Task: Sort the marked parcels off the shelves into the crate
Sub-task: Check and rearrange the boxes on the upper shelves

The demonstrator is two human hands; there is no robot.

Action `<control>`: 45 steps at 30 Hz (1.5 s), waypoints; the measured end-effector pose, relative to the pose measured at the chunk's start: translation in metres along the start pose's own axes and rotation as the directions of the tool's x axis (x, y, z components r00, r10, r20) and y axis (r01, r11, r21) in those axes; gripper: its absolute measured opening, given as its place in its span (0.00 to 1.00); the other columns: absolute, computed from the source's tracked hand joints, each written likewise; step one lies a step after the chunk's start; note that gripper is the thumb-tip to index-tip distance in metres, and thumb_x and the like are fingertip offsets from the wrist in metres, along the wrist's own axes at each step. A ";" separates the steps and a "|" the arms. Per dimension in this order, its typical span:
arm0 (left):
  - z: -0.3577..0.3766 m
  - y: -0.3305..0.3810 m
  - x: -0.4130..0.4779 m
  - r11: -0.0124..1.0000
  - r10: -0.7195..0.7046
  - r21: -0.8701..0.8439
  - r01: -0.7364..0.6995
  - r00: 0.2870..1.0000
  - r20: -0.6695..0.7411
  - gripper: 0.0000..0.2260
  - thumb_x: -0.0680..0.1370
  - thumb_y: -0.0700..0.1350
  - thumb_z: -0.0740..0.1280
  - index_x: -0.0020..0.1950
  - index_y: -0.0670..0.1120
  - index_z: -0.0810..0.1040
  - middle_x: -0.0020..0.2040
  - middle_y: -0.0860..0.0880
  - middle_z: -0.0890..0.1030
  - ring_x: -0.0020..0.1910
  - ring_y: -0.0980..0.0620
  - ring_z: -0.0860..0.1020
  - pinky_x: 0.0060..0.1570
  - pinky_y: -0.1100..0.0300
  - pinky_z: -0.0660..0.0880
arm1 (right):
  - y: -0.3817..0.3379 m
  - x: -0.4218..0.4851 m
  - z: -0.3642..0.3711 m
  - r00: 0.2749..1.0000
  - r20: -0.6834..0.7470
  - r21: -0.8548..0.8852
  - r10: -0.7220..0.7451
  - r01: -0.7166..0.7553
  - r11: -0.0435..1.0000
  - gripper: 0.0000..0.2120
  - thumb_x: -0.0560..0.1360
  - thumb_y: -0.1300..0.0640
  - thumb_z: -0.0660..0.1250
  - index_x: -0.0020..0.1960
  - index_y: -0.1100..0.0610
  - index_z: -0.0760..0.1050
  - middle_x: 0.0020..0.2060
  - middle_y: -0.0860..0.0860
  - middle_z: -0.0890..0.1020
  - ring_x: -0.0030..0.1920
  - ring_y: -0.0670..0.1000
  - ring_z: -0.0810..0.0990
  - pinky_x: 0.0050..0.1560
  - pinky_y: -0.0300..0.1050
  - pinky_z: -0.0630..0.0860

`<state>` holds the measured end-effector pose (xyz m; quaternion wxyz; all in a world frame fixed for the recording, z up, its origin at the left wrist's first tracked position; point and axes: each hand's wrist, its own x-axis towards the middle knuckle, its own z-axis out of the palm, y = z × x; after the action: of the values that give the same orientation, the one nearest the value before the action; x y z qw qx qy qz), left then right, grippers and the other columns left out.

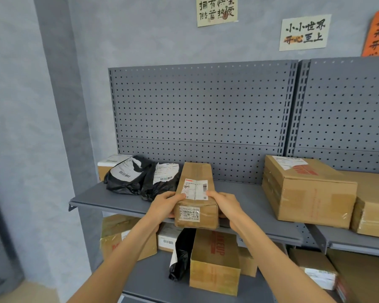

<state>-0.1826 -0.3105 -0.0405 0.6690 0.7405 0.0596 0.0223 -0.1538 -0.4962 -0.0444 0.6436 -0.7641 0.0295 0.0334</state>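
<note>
- The step now is picking up one parcel: a long brown box (195, 171) on the top shelf (249, 193).
- The left hand (164, 206) grips the near end of the box from the left side, with the thumb on top beside the white label (196, 189).
- The right hand (225, 204) grips the same end from the right side, thumb on top. Its fingers curl round the side, and I cannot see their tips.
- The box points away from the person. Its near end sticks out past the front edge of the shelf.
- The far end is over the shelf. I cannot tell if it rests there or is lifted a little.
- Black plastic bags (140, 180) lie just beside the box on the left, and they may touch it.
- A big cardboard box (304, 189) sits well apart on the right.
- More parcels sit on the lower shelf (153, 278) under the hands.
- The crate is not in view, so I think the box has far to go.
- Next, I think the hands should pull the box straight out and keep it level.
- The box is long, so the far end could dip or bump the bags.
- Then the person needs to turn and find the crate.
</note>
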 end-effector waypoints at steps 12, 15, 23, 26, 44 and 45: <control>-0.013 0.005 0.025 0.925 0.049 0.380 -0.010 0.994 -0.093 0.20 0.77 0.51 0.65 0.67 0.45 0.73 0.59 0.47 0.80 0.56 0.48 0.79 0.52 0.53 0.76 | -0.011 0.010 0.009 1.000 0.007 -0.214 -0.010 0.011 0.977 0.26 0.74 0.40 0.66 0.65 0.55 0.74 0.65 0.51 0.77 0.64 0.52 0.74 0.63 0.47 0.71; 0.005 0.028 0.023 0.776 0.362 0.610 -0.162 0.905 -0.221 0.21 0.77 0.54 0.65 0.67 0.47 0.73 0.62 0.48 0.78 0.56 0.49 0.76 0.45 0.58 0.69 | -0.033 -0.003 -0.021 0.977 -0.125 -0.268 -0.170 0.132 0.954 0.31 0.76 0.41 0.64 0.73 0.55 0.66 0.70 0.52 0.72 0.71 0.54 0.67 0.67 0.49 0.68; 0.152 0.074 0.025 0.704 0.436 0.515 -0.488 0.870 0.229 0.23 0.76 0.52 0.67 0.70 0.51 0.70 0.69 0.51 0.74 0.65 0.50 0.72 0.54 0.60 0.67 | -0.067 -0.036 -0.173 0.762 -0.454 -0.469 -0.461 0.235 0.851 0.20 0.75 0.54 0.68 0.66 0.56 0.74 0.62 0.52 0.79 0.66 0.54 0.71 0.63 0.50 0.71; 0.204 0.072 0.026 0.727 0.386 0.448 -0.520 0.850 0.359 0.31 0.74 0.52 0.70 0.74 0.53 0.62 0.72 0.49 0.68 0.70 0.48 0.68 0.58 0.57 0.67 | -0.047 -0.042 -0.231 0.748 -0.548 -0.602 -0.374 -0.041 0.798 0.30 0.74 0.45 0.69 0.71 0.55 0.67 0.66 0.55 0.73 0.70 0.60 0.63 0.65 0.52 0.64; 0.226 0.057 0.033 0.761 0.543 0.255 -0.597 0.800 0.253 0.29 0.72 0.44 0.73 0.70 0.57 0.69 0.69 0.54 0.71 0.65 0.52 0.71 0.64 0.48 0.70 | -0.008 -0.042 -0.261 0.876 -0.393 -0.104 -0.278 0.258 0.961 0.25 0.72 0.39 0.68 0.62 0.52 0.70 0.60 0.48 0.77 0.56 0.44 0.76 0.48 0.38 0.73; 0.215 0.058 0.029 0.734 0.589 0.251 -0.631 0.775 0.228 0.29 0.72 0.43 0.73 0.70 0.57 0.68 0.71 0.54 0.68 0.67 0.53 0.69 0.66 0.48 0.68 | -0.011 -0.043 -0.257 0.884 -0.391 -0.013 -0.257 0.274 0.962 0.25 0.72 0.36 0.66 0.61 0.50 0.71 0.60 0.46 0.77 0.56 0.44 0.76 0.47 0.37 0.71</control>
<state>-0.1265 -0.5257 -0.0064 0.5006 0.8148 -0.2290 0.1819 -0.1927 -0.7475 0.0141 0.6393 -0.7384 0.0523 -0.2079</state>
